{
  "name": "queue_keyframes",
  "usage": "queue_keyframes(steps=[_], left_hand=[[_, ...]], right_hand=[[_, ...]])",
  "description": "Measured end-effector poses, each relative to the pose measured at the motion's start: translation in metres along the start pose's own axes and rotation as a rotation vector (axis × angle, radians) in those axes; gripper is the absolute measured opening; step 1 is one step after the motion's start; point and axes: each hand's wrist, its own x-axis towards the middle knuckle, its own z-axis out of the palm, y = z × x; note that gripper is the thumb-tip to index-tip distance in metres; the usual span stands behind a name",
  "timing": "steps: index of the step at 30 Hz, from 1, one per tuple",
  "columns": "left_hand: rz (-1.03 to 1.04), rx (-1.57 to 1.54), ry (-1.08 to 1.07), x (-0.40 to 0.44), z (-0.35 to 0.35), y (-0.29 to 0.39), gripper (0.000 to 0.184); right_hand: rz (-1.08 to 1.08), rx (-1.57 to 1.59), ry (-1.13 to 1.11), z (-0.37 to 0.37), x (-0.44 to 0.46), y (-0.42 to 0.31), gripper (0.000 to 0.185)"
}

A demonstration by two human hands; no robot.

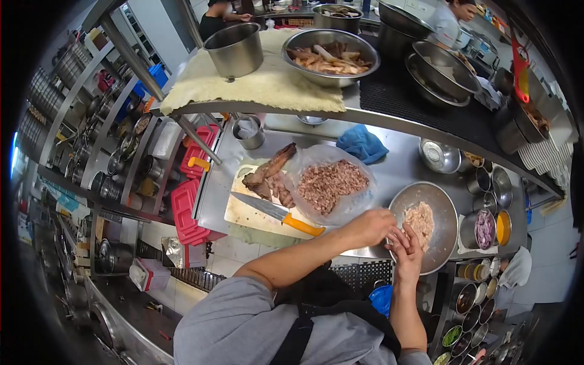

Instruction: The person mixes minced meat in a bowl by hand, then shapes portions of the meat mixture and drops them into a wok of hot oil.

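Observation:
My left hand [372,226] reaches across from the left with its fingers closed in a pinch. Its fingertips meet the fingers of my right hand [407,250], which are loosely bent and apart. Anything between the left fingers is too small to make out. Both hands are at the left rim of a steel mixing bowl [443,234]. A pale, shredded-looking mass [420,225] lies inside it. Left of the hands, chopped meat [333,185] sits in a clear plastic bag [359,201]. A knife with an orange handle [302,226] rests on a white cutting board [240,210], beside a browned meat piece [271,171].
Above the counter, a shelf [389,118] carries a steel pot [234,52] and a bowl of cut pieces [331,55]. A blue cloth [362,144] lies behind the bag. To the right stand chopped purple onion [485,230] and a yellow container [503,228]. Two people work beyond the shelf.

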Motion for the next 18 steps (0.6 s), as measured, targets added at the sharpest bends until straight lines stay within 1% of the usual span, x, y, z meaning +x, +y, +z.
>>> queue_keyframes(steps=[1, 3, 4, 5, 6, 7, 8, 9, 10, 11, 12, 13, 14, 15, 16, 17, 18], left_hand=[[0.001, 0.007, 0.076, 0.001, -0.017, -0.008, 0.012], [-0.097, 0.088, 0.205, 0.002, -0.072, -0.02, 0.012], [-0.206, 0.156, 0.296, -0.001, -0.105, -0.029, 0.013], [-0.376, 0.125, 0.377, 0.002, -0.147, -0.031, 0.014], [-0.384, 0.064, 0.55, -0.005, -0.182, -0.059, 0.013], [-0.466, 0.123, 0.69, -0.009, -0.219, -0.076, 0.016], [-0.609, 0.007, 0.71, -0.02, -0.266, -0.105, 0.021], [-0.575, -0.083, 0.935, -0.022, -0.294, -0.135, 0.023], [-0.665, 0.644, 0.543, -0.072, -0.335, -0.264, 0.021], [-0.596, 1.407, 0.244, -0.076, -0.357, -0.296, 0.021], [-0.469, 1.452, -0.113, -0.106, -0.369, -0.313, 0.028], [-0.397, 1.446, 0.073, -0.1, -0.376, -0.314, 0.028], [-0.316, 1.437, 0.259, -0.079, -0.382, -0.295, 0.029], [-0.872, 1.348, -0.102, -0.062, -0.386, -0.273, 0.028], [-0.876, 1.34, -0.123, -0.077, -0.388, -0.285, 0.028], [-0.382, 1.522, 0.134, -0.079, -0.396, -0.297, 0.029], [0.148, 1.607, 0.399, -0.071, -0.396, -0.318, 0.029]], right_hand=[[0.014, -0.016, -0.082, 0.006, 0.003, -0.004, 0.049], [0.003, -0.064, -0.077, 0.013, 0.009, -0.013, 0.049], [-0.01, -0.112, -0.07, 0.014, 0.011, -0.015, 0.048], [-0.027, -0.131, -0.032, 0.009, 0.012, -0.015, 0.043], [-0.021, -0.125, -0.026, -0.003, 0.013, -0.011, 0.043], [0.021, -0.157, -0.003, -0.022, 0.013, -0.006, 0.039], [0.063, -0.191, 0.021, -0.038, 0.011, -0.002, 0.036], [0.07, -0.206, 0.08, -0.05, 0.007, 0.0, 0.033], [0.081, -0.224, 0.137, -0.062, 0.002, 0.0, 0.03], [0.077, -0.215, 0.161, -0.077, -0.003, 0.007, 0.029], [0.072, -0.206, 0.221, -0.089, -0.009, 0.014, 0.029], [0.072, -0.25, 0.235, -0.102, -0.016, 0.014, 0.029], [0.068, -0.287, 0.249, -0.11, -0.018, 0.013, 0.03], [0.078, -0.287, 0.255, -0.117, -0.019, 0.015, 0.03], [0.074, -0.285, 0.292, -0.124, -0.026, 0.015, 0.031], [0.049, -0.279, 0.336, -0.128, -0.029, 0.014, 0.032], [0.04, -0.28, 0.373, -0.128, -0.028, 0.011, 0.032]])
